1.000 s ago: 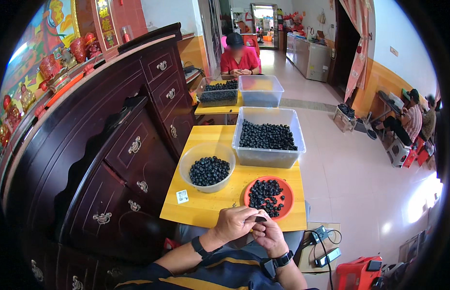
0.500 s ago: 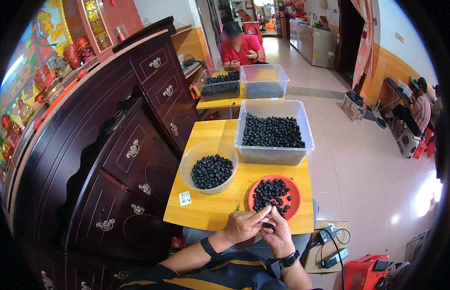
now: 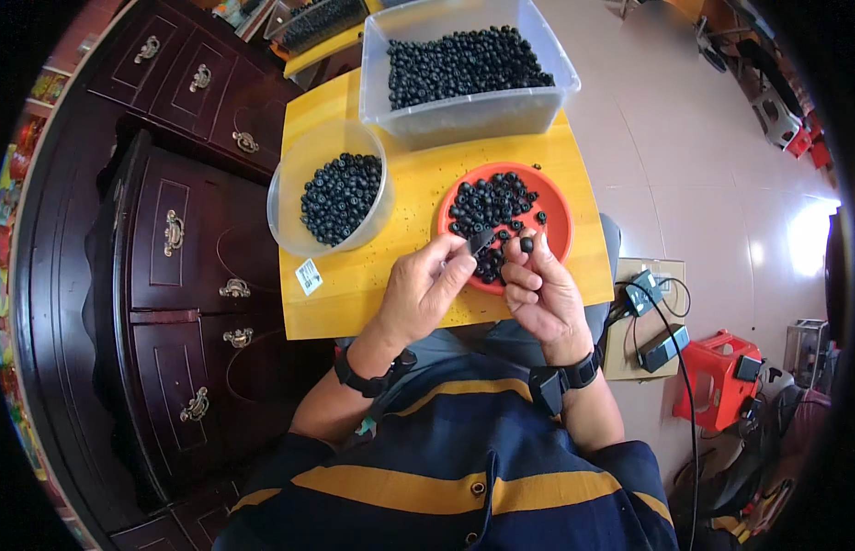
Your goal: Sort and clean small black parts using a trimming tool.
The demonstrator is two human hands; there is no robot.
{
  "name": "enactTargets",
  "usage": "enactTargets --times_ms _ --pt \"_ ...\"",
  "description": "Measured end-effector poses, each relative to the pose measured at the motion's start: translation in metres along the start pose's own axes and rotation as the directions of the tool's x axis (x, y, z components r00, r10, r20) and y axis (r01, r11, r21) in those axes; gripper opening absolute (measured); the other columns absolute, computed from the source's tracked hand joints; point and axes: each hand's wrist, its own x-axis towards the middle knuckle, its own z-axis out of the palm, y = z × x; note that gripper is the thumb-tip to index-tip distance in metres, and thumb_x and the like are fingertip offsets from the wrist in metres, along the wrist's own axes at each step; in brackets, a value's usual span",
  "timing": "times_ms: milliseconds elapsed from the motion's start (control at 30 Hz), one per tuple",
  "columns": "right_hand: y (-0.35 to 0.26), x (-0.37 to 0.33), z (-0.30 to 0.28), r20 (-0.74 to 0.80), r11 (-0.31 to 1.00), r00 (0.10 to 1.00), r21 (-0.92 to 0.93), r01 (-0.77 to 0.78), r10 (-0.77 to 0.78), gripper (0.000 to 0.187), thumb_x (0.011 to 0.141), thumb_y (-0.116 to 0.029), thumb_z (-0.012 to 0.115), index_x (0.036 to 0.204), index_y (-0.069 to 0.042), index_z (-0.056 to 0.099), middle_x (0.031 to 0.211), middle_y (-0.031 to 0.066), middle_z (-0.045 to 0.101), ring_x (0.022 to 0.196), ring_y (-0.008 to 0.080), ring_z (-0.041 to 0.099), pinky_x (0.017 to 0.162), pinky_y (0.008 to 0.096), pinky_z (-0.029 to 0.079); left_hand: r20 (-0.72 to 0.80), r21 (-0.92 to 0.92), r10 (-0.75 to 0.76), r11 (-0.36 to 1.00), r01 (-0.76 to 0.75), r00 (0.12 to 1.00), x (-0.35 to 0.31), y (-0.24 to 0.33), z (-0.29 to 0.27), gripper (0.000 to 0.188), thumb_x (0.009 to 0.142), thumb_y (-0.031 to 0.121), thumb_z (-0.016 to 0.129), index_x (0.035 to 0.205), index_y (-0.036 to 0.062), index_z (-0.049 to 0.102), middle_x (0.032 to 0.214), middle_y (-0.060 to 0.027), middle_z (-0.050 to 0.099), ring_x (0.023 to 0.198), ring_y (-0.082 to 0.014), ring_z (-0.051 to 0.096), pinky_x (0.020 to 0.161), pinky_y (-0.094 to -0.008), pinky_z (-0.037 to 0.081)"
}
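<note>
In my right hand (image 3: 549, 298), a small dark round bead-like piece (image 3: 526, 245) is pinched between thumb and fingertips. My left hand (image 3: 423, 285) is closed on a small dark flat pointed tool (image 3: 481, 241); its exact kind is unclear. Both hands are over the near edge of a red round plate (image 3: 558, 207), their fingertips apart. Loose dark round pieces (image 3: 490, 200) lie on the plate, several showing ring-like ends. To the left, a clear round tub (image 3: 282, 207) contains many such pieces. Behind the plate, a large clear bin (image 3: 482, 118) holds many more.
The yellow table (image 3: 409, 197) has dark crumbs and a small white printed tag (image 3: 309, 275) on it. A dark wooden cabinet (image 3: 170, 303) flanks its left side. On the floor at right are power adapters with cables (image 3: 664, 347) and a red stool (image 3: 712, 376).
My view has tipped down toward the table. My hands, which were close together at the plate's near edge, are now apart, with the round piece visible in the right and the dark tool in the left.
</note>
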Motion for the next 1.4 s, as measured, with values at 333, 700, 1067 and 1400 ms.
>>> enactTargets --times_ms 333,700,1067,1400 --pt "0.006 0.004 -0.006 -0.018 0.999 0.999 -0.033 -0.037 0.037 0.018 0.102 -0.029 0.062 0.108 -0.013 0.057 0.099 -0.0011 0.06 0.065 0.0012 0.045 0.051 0.0144 0.037 0.056 0.088 0.092 0.991 -0.097 0.994 0.02 0.011 0.008 0.027 0.1 0.028 0.063 0.09 0.0039 0.06 0.065 -0.0104 0.06 0.057 -0.0243 0.062 0.053 -0.0349 0.046" --pt "0.004 0.003 -0.005 -0.119 0.995 0.991 -0.075 -0.063 0.054 0.016 0.1 -0.022 0.065 0.106 -0.011 0.055 0.089 -0.0013 0.058 0.06 -0.0003 0.049 0.048 0.0141 0.04 0.048 0.309 0.282 0.908 -0.283 0.958 0.034 0.007 0.018 0.037 0.085 0.037 0.081 0.081 0.0071 0.06 0.061 -0.0067 0.058 0.052 -0.0216 0.059 0.049 -0.0319 0.045" --pt "0.006 0.013 0.001 -0.087 0.993 0.996 -0.116 -0.021 0.011 0.011 0.098 -0.014 0.064 0.103 -0.011 0.054 0.085 -0.0026 0.056 0.062 0.0004 0.049 0.049 0.0145 0.04 0.034 0.344 0.323 0.885 -0.315 0.946 0.036 0.001 0.014 0.028 0.086 0.026 0.08 0.08 0.0073 0.06 0.062 -0.0064 0.06 0.054 -0.0236 0.063 0.05 -0.0332 0.048" --pt "0.013 0.012 0.0 -0.096 0.99 0.987 -0.057 -0.132 0.126 0.025 0.102 -0.033 0.059 0.111 -0.01 0.063 0.106 0.0062 0.069 0.076 0.0103 0.062 0.06 0.0207 0.051 -0.163 0.28 0.329 0.919 -0.276 0.93 0.019 0.008 -0.017 0.017 0.089 0.01 0.075 0.103 0.005 0.066 0.067 -0.0022 0.061 0.057 -0.01 0.058 0.054 -0.0287 0.048"
